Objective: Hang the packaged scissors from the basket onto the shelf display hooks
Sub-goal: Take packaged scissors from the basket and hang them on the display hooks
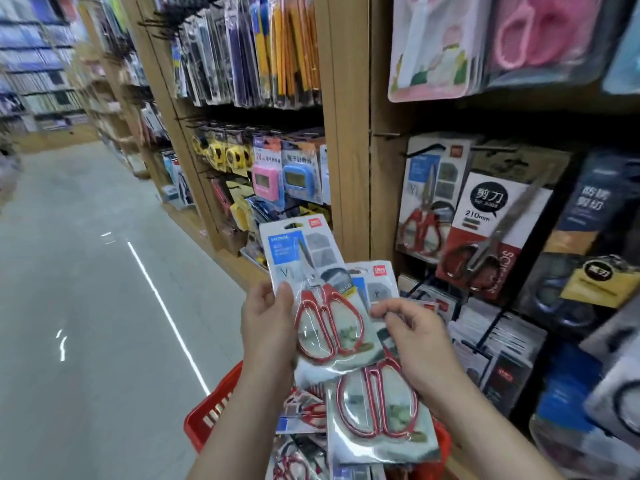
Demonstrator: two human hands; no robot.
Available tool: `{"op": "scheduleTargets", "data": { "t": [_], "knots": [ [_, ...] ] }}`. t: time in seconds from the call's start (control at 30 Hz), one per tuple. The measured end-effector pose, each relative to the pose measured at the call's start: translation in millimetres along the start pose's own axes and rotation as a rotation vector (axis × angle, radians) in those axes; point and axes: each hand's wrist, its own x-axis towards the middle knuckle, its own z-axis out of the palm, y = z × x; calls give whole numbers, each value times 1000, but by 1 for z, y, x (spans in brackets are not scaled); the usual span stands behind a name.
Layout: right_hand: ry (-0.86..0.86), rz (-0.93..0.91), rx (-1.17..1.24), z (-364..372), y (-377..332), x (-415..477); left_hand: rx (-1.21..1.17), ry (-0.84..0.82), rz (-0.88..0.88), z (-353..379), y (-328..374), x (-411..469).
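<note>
1. The left grip is clamped on the front pack of scissors. The thumb lies on its face and the fingers sit behind its left edge.
2. The right grip is closed in a pinch on the second pack, which lies behind the front pack and lower, partly overlapped by it.
3. Both packs are held above the red basket, which holds more packs.
4. The long axis of each held pack runs nearly upright, leaning slightly left. The handles are at the grip end and the hang hole is at the far upper end.
5. The black hook lies up and to the right of both grips. A matching hung pack already hangs on it.
6. The right grip is nearer the hook, so the second pack has the shorter path.
7. Judgement: the coming move calls for separating the two packs. One pack then rises rightward with its hole end leading and its face parallel to the hung pack, until the hole meets the hook tip.
</note>
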Motion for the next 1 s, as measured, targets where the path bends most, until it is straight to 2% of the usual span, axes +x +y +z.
{"op": "scheduleTargets", "data": {
  "t": [0.13, 0.2, 0.3, 0.43, 0.5, 0.63, 0.77, 0.9, 1.0],
  "knots": [
    [99, 72, 14, -14, -1, 8, -32, -16, 8, -10, 10, 0],
    [83, 101, 96, -21, -7, 8, -34, -46, -9, -14, 11, -2],
    [-53, 143, 298, -25, -12, 4, -18, -68, -26, -15, 9, -6],
    [-276, 162, 417, -23, -12, -1, 4, -76, -11, -14, 6, -10],
    [-270, 122, 361, -22, -11, -2, 23, -67, 22, -13, 5, -10],
    [-152, 6, 205, -22, -10, -2, 85, 17, 133, -18, 7, -6],
    [-28, -68, 130, -26, -10, 0, 115, 87, 138, -28, 10, 2],
    [35, -153, -28, -39, -13, 2, 161, 37, 164, -28, 9, 3],
    [52, -197, -54, -46, -10, 6, 166, -13, 229, -22, 13, -3]
  ]
}}
